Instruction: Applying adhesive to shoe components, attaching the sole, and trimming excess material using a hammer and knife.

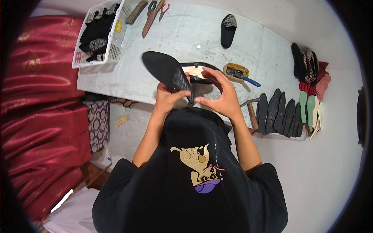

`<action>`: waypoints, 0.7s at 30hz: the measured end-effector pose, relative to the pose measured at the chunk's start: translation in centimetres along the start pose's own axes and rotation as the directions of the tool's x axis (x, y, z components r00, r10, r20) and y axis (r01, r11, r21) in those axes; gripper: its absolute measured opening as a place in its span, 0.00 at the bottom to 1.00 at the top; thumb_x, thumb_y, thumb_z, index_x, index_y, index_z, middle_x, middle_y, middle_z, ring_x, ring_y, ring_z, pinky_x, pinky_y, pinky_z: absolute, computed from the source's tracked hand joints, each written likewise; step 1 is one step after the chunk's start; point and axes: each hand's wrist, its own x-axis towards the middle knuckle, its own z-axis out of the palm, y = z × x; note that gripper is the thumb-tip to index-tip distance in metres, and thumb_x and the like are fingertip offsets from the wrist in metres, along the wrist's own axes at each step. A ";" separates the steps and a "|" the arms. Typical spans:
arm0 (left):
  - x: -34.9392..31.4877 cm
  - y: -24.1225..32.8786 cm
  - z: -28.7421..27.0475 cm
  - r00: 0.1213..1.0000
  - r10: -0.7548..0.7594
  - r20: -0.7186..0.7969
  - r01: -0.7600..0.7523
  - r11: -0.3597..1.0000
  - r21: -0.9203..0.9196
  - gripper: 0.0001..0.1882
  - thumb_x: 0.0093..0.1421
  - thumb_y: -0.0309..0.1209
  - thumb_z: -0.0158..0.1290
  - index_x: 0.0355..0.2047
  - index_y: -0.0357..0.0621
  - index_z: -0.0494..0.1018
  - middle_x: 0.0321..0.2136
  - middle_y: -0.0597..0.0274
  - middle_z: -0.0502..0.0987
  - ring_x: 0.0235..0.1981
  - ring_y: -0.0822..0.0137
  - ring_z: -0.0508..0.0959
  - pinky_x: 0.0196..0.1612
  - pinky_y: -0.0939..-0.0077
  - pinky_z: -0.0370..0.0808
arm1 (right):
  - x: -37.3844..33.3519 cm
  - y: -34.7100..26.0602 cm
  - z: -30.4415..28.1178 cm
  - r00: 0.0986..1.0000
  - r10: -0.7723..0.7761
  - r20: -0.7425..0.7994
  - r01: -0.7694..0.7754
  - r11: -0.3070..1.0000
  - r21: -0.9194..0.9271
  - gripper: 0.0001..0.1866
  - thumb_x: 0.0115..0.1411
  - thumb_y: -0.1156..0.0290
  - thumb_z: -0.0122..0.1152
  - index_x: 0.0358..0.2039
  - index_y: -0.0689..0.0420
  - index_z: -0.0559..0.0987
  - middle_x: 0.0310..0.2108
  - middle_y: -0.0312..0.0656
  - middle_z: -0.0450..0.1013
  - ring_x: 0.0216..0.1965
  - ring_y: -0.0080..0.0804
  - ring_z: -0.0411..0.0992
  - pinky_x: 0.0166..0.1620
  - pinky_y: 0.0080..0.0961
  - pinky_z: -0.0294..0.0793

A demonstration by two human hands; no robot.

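Tools lie along the far edge of the tabletop [175, 31]: a wooden block [136, 11] and red-handled pliers [164, 11], beside a white basket [115, 50] of dark footwear. Nearer, a tan box [233, 66] with a blue-handled brush [251, 81] sits just beyond the right hand [223, 95]; a hammer [253, 116] lies right of it. The black sole [161, 68] is raised over the near edge, tilted, broad end up-left, smooth apart from ridges toward its narrow end, covering part of a pale-lined black slipper [196, 71]. The left hand [169, 95] grasps that narrow end; whether the right grip is closed, I cannot tell. Counted: one raised sole, one pale-lined slipper, one lone dark slipper [227, 35], two green insoles [303, 106].
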 end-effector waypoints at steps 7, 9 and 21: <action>2.5 4.5 -0.7 0.957 -0.042 0.289 -0.057 0.944 0.325 0.57 0.40 0.22 0.77 0.72 0.47 0.62 0.54 0.58 0.78 0.54 0.67 0.78 0.61 0.68 0.74 | 1.2 -2.3 -0.2 0.996 -0.057 -0.070 0.058 0.998 0.006 0.61 0.35 0.63 0.91 0.69 0.65 0.65 0.67 0.50 0.67 0.67 0.37 0.67 0.71 0.37 0.62; 3.1 5.3 -1.3 0.947 -0.051 0.317 -0.081 0.919 0.387 0.58 0.40 0.24 0.77 0.73 0.47 0.62 0.52 0.60 0.79 0.53 0.67 0.78 0.60 0.67 0.74 | 0.8 -2.9 -0.2 0.989 -0.006 -0.148 0.027 0.990 0.142 0.60 0.36 0.65 0.90 0.69 0.65 0.66 0.68 0.49 0.66 0.66 0.38 0.68 0.70 0.36 0.63; 6.2 7.5 -4.4 0.893 -0.001 0.450 -0.324 0.693 0.644 0.55 0.37 0.27 0.77 0.69 0.53 0.68 0.47 0.56 0.81 0.50 0.62 0.81 0.56 0.65 0.78 | 0.5 -2.3 2.2 0.898 -0.040 -0.439 0.064 0.997 0.041 0.37 0.41 0.73 0.86 0.54 0.63 0.81 0.57 0.47 0.76 0.58 0.36 0.75 0.63 0.32 0.73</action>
